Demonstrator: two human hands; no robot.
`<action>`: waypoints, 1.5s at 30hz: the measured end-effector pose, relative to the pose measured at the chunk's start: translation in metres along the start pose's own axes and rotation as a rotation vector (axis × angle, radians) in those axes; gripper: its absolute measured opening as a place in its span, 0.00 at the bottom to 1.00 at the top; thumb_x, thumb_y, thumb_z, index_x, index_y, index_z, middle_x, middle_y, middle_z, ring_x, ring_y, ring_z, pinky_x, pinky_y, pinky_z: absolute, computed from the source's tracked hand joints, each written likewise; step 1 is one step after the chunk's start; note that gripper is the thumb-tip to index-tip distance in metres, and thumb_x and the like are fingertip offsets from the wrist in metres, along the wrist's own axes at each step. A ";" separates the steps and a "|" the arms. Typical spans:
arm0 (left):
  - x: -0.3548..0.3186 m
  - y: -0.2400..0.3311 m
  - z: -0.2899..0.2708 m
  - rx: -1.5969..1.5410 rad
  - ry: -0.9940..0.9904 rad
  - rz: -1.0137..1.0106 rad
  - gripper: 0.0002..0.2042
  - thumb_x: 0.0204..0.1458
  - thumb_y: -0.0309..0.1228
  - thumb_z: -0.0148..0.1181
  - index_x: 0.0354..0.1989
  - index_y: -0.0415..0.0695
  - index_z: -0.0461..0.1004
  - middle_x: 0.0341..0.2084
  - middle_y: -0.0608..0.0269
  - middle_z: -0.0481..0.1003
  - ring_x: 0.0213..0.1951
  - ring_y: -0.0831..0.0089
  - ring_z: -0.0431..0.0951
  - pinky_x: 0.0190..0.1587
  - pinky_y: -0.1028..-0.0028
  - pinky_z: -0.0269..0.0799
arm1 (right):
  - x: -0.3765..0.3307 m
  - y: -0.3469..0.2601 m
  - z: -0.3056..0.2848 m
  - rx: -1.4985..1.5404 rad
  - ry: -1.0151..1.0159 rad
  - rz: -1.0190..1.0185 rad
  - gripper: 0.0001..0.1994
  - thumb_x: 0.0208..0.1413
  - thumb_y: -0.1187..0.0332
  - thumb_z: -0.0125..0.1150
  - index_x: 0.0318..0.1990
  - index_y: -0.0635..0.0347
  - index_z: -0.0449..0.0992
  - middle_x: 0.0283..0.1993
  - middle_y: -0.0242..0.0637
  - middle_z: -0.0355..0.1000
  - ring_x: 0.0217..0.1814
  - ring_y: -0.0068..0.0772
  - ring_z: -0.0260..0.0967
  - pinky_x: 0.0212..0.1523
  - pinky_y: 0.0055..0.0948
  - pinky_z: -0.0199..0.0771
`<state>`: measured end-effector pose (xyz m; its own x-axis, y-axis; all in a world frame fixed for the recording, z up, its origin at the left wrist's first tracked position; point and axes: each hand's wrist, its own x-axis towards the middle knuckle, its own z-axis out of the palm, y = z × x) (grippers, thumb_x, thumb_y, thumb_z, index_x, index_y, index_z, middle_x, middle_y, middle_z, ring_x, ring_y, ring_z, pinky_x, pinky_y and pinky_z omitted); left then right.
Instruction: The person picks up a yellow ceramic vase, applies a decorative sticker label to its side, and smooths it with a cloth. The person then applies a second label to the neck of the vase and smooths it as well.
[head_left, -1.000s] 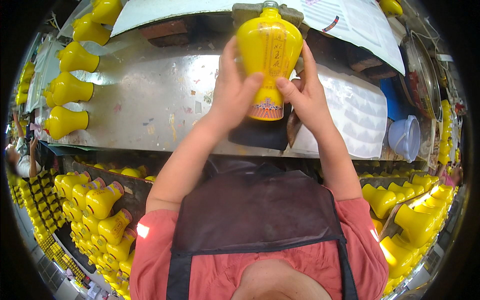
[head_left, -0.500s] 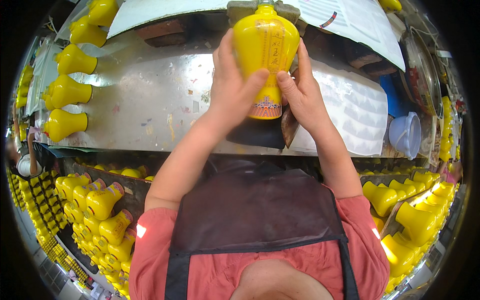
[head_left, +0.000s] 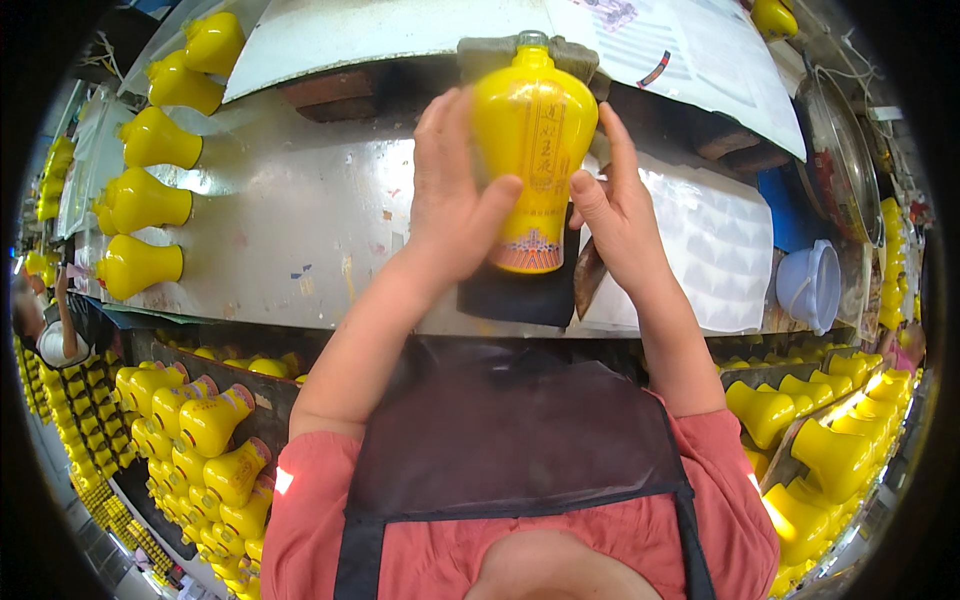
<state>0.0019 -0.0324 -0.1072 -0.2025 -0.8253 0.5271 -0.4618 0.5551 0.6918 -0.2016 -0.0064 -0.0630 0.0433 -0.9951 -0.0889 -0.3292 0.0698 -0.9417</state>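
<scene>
A glossy yellow bottle [head_left: 537,130] lies on its back in front of me, its clear-tipped neck away from me. Its neck end rests on a grey padded support [head_left: 487,58], and its base is over a dark cloth [head_left: 510,300]. Printed lines run down its front, with a coloured pattern band around the base. My left hand [head_left: 455,180] cups the left side, thumb over the front, fingers slightly blurred along the edge. On the other side my right hand [head_left: 615,195] holds the edge between thumb and fairly straight fingers.
Several yellow bottles [head_left: 150,198] lie along the worktable's [head_left: 290,200] left side. White printed sheets [head_left: 700,240] and a pale blue bucket [head_left: 808,285] are on the right. Crates of yellow bottles [head_left: 215,420] flank me. Another person [head_left: 60,330] is at far left.
The bottle's printed front has turned slightly between my hands. My fingers have loosened and straightened somewhat along its sides. The whole view has shifted, with the table now lower in it.
</scene>
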 end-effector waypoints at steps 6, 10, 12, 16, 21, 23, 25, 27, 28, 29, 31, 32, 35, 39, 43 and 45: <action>0.028 0.013 -0.007 0.298 -0.053 0.139 0.31 0.54 0.42 0.67 0.69 0.56 0.70 0.68 0.48 0.60 0.69 0.46 0.59 0.71 0.53 0.57 | 0.014 -0.013 0.002 -0.150 0.133 -0.239 0.38 0.61 0.59 0.69 0.75 0.61 0.60 0.56 0.34 0.70 0.31 0.15 0.64 0.34 0.19 0.70; 0.032 0.012 -0.005 0.237 -0.024 0.146 0.31 0.56 0.46 0.65 0.69 0.54 0.69 0.66 0.48 0.61 0.66 0.45 0.61 0.70 0.53 0.58 | 0.020 -0.013 0.005 -0.167 0.146 -0.190 0.36 0.61 0.60 0.70 0.73 0.62 0.63 0.58 0.36 0.70 0.31 0.14 0.63 0.33 0.18 0.70; 0.031 0.010 -0.004 0.261 -0.024 0.146 0.32 0.57 0.48 0.64 0.70 0.52 0.68 0.66 0.48 0.62 0.65 0.45 0.61 0.70 0.52 0.59 | 0.020 -0.012 0.006 -0.173 0.163 -0.221 0.36 0.61 0.61 0.69 0.73 0.62 0.63 0.59 0.37 0.69 0.31 0.14 0.63 0.33 0.18 0.70; 0.031 0.008 -0.004 0.275 -0.027 0.150 0.35 0.57 0.52 0.62 0.71 0.50 0.65 0.65 0.47 0.62 0.64 0.44 0.62 0.69 0.51 0.60 | 0.019 -0.016 0.005 -0.193 0.159 -0.205 0.35 0.61 0.62 0.69 0.73 0.62 0.63 0.60 0.38 0.70 0.31 0.14 0.64 0.34 0.18 0.70; 0.031 0.008 -0.008 0.206 -0.034 0.154 0.37 0.56 0.52 0.63 0.71 0.47 0.65 0.66 0.45 0.61 0.66 0.41 0.60 0.69 0.50 0.59 | 0.019 -0.025 -0.005 -0.344 0.195 -0.340 0.30 0.61 0.60 0.65 0.71 0.50 0.71 0.42 0.44 0.74 0.35 0.36 0.72 0.40 0.33 0.74; 0.030 0.008 -0.006 0.218 -0.040 0.149 0.38 0.54 0.52 0.64 0.71 0.47 0.63 0.67 0.44 0.60 0.66 0.40 0.60 0.70 0.49 0.59 | 0.023 -0.028 -0.008 -0.418 0.168 -0.541 0.26 0.62 0.62 0.63 0.69 0.43 0.74 0.38 0.44 0.72 0.35 0.40 0.72 0.38 0.35 0.74; 0.029 0.008 -0.004 0.253 -0.061 0.129 0.40 0.53 0.51 0.66 0.72 0.46 0.62 0.67 0.44 0.60 0.67 0.39 0.59 0.70 0.49 0.58 | 0.026 -0.029 -0.011 -0.530 0.104 -0.514 0.23 0.62 0.64 0.64 0.65 0.37 0.78 0.35 0.46 0.70 0.34 0.46 0.73 0.37 0.38 0.75; 0.028 0.006 -0.002 0.252 -0.059 0.138 0.41 0.52 0.51 0.67 0.73 0.46 0.60 0.67 0.43 0.59 0.67 0.39 0.59 0.71 0.49 0.58 | 0.029 -0.031 -0.013 -0.561 0.086 -0.486 0.23 0.62 0.63 0.64 0.65 0.37 0.78 0.34 0.46 0.70 0.34 0.47 0.74 0.37 0.39 0.76; 0.028 0.006 -0.002 0.250 -0.055 0.139 0.42 0.51 0.50 0.67 0.73 0.46 0.60 0.67 0.43 0.59 0.66 0.39 0.60 0.71 0.49 0.58 | 0.030 -0.033 -0.015 -0.578 0.066 -0.466 0.23 0.61 0.63 0.65 0.65 0.36 0.78 0.34 0.45 0.69 0.34 0.48 0.74 0.38 0.40 0.76; 0.028 0.006 -0.002 0.253 -0.057 0.152 0.42 0.51 0.50 0.67 0.73 0.45 0.59 0.67 0.43 0.59 0.66 0.39 0.59 0.71 0.48 0.58 | 0.031 -0.034 -0.016 -0.570 0.057 -0.469 0.23 0.61 0.62 0.65 0.65 0.36 0.78 0.34 0.46 0.69 0.34 0.48 0.74 0.38 0.40 0.77; 0.029 0.006 -0.003 0.254 -0.058 0.170 0.43 0.51 0.50 0.67 0.73 0.43 0.58 0.67 0.42 0.59 0.66 0.39 0.59 0.71 0.48 0.58 | 0.032 -0.037 -0.020 -0.541 0.028 -0.478 0.24 0.61 0.61 0.65 0.65 0.35 0.78 0.35 0.46 0.70 0.34 0.50 0.74 0.38 0.40 0.77; 0.029 0.006 -0.003 0.245 -0.052 0.170 0.43 0.52 0.50 0.67 0.73 0.42 0.58 0.67 0.42 0.59 0.67 0.40 0.59 0.71 0.48 0.57 | 0.032 -0.038 -0.021 -0.547 0.029 -0.473 0.24 0.61 0.61 0.65 0.65 0.35 0.77 0.36 0.46 0.70 0.34 0.50 0.75 0.38 0.40 0.77; 0.030 0.004 -0.003 0.232 -0.037 0.186 0.44 0.53 0.50 0.66 0.73 0.39 0.57 0.67 0.41 0.61 0.67 0.41 0.60 0.72 0.48 0.56 | 0.035 -0.037 -0.023 -0.550 0.002 -0.511 0.25 0.61 0.59 0.65 0.66 0.37 0.76 0.38 0.47 0.71 0.35 0.51 0.75 0.39 0.41 0.77; 0.023 -0.003 -0.002 0.150 -0.026 0.133 0.43 0.57 0.51 0.63 0.75 0.37 0.55 0.66 0.40 0.63 0.68 0.42 0.62 0.73 0.50 0.54 | 0.037 -0.025 -0.022 -0.531 0.050 -0.533 0.28 0.60 0.60 0.66 0.69 0.43 0.73 0.39 0.47 0.72 0.34 0.48 0.74 0.39 0.39 0.76; 0.001 -0.008 0.001 -0.272 -0.023 -0.184 0.40 0.64 0.50 0.56 0.76 0.36 0.52 0.67 0.41 0.63 0.67 0.45 0.65 0.71 0.55 0.59 | 0.024 -0.005 -0.021 -0.249 0.042 -0.268 0.32 0.62 0.61 0.64 0.74 0.54 0.66 0.40 0.40 0.72 0.32 0.30 0.72 0.36 0.30 0.73; -0.012 -0.008 0.002 -0.406 -0.067 -0.305 0.40 0.66 0.50 0.54 0.77 0.36 0.48 0.68 0.41 0.62 0.66 0.50 0.68 0.69 0.58 0.63 | 0.013 0.004 -0.017 -0.058 -0.011 -0.098 0.38 0.64 0.62 0.62 0.78 0.61 0.55 0.45 0.38 0.74 0.32 0.20 0.69 0.36 0.25 0.72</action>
<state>0.0068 -0.0276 -0.1200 -0.1718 -0.9536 0.2472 -0.1390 0.2719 0.9522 -0.2189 -0.0197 -0.0622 0.0876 -0.9962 -0.0015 -0.3766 -0.0318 -0.9258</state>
